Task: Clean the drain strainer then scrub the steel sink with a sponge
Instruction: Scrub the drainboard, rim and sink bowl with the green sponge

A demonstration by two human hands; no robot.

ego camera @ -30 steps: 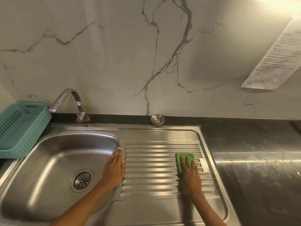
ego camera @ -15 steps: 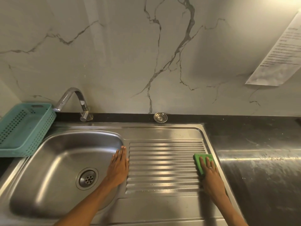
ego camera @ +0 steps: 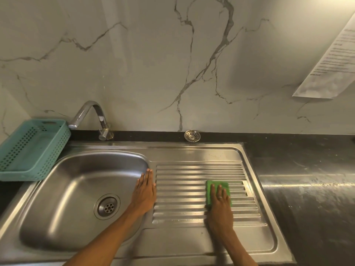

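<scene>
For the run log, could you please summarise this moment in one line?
right hand presses sponge on drainboard | left hand flat on sink edge

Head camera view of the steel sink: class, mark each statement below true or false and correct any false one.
1. The right hand presses a green sponge on the ribbed drainboard. True.
2. The drain strainer sits in the basin's drain hole. False: it lies on the dark ledge behind the sink.
3. The left hand holds the faucet. False: it rests flat on the rim between basin and drainboard.
4. A teal basket stands left of the basin. True.
5. Water runs from the faucet. False: no stream is visible.
</scene>
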